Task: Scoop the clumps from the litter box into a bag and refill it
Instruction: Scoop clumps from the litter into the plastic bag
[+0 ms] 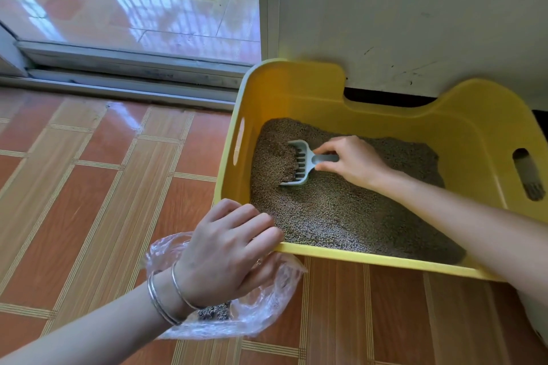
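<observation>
Right grip (353, 161) curled, arm outstretched; left grip (234, 249) curled nearer.

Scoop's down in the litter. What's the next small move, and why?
Probably lift the scoop slightly and sift. The right hand grips its handle, its head is heaped with litter, and the left hand holds the bag by the litter box corner.

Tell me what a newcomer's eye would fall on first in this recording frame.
The bright yellow plastic litter box stands out on the right, against a white wall, holding grey-brown granular litter. Inside it the right hand grips a pale grey slotted plastic scoop dug into the litter. At the box's near left corner the left hand holds a clear crinkled plastic bag with a little litter inside.
</observation>
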Demonstrator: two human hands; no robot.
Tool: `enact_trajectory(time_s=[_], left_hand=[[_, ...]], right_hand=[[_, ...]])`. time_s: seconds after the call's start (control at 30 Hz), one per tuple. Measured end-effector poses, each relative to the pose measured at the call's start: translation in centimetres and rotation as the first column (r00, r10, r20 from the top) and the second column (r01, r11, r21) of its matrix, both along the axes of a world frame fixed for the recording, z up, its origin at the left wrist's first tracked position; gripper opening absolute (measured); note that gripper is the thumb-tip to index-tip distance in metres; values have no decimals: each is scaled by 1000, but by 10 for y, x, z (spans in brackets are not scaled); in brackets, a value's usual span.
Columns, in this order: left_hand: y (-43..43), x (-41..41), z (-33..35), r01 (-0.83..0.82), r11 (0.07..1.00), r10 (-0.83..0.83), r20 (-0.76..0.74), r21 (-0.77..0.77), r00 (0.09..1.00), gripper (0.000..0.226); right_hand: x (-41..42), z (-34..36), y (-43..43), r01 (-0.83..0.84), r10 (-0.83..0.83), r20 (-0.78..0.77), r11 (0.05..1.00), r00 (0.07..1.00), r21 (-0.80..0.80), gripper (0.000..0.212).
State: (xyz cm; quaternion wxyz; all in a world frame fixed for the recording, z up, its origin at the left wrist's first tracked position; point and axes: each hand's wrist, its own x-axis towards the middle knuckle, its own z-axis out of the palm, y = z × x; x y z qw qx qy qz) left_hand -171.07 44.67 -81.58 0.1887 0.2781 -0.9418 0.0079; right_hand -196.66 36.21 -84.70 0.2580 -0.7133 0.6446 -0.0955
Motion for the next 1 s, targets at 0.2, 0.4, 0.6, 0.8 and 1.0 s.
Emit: enact_trajectory(time_s=[0.2, 0.4, 0.6, 0.8, 1.0], left_hand=[[0, 0, -1, -1, 1000, 1, 13, 8, 1000, 32], [-1, 1, 2, 0, 999, -3, 68, 40, 998, 34], [2, 3, 4, -36, 999, 33, 83, 35, 996, 34], [4, 2, 6, -37, 999, 36, 88, 10, 995, 31], [4, 2, 4, -30, 1000, 29, 60, 9, 998, 35]], right_hand=[[-2, -19, 1, 69, -70, -9, 996, 998, -62, 35], [-2, -16, 9, 96, -92, 71, 994, 993, -55, 32], [-9, 8, 22, 138, -125, 161, 988, 979, -69, 29], [-29, 34, 45, 201, -187, 107, 971, 976, -131, 30], [-43, 45, 68, 216, -211, 51, 968, 976, -125, 28]])
